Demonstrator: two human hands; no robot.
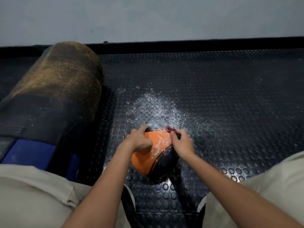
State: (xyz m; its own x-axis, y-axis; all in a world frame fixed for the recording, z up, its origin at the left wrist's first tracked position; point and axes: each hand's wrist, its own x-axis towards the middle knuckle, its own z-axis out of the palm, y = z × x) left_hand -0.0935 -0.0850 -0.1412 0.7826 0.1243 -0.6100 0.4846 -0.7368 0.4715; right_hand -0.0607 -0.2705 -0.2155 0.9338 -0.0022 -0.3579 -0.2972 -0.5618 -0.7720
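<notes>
So the orange-and-black ball [148,150] sits on the studded rubber floor [238,104], right between the person's knees. The left hand [139,139] is curled over its upper left side, gripping it. The right hand [181,143] is bunched up at the upper right, pinching what looks like a reddish rag [170,129] against the ball. It's too small and blurry to say exactly what that is.

The biggest risk I see is that everything's wet. There's a white soapy splash [156,107] spread on the floor just past the ball, and streaks on the orange panel too. A slick round thing held by one hand while the other scrubs is asking to squirt out sideways. If it goes left it hits the big rolled-up mat [54,89] nearby. If it goes forward it rolls through the puddle toward the wall.

The shoes [130,199] are also planted close to the wet patch, so a shift of weight could mean a slip. Pressing hard with the rag near the top could spin the ball under the left hand rather than clean it.
</notes>
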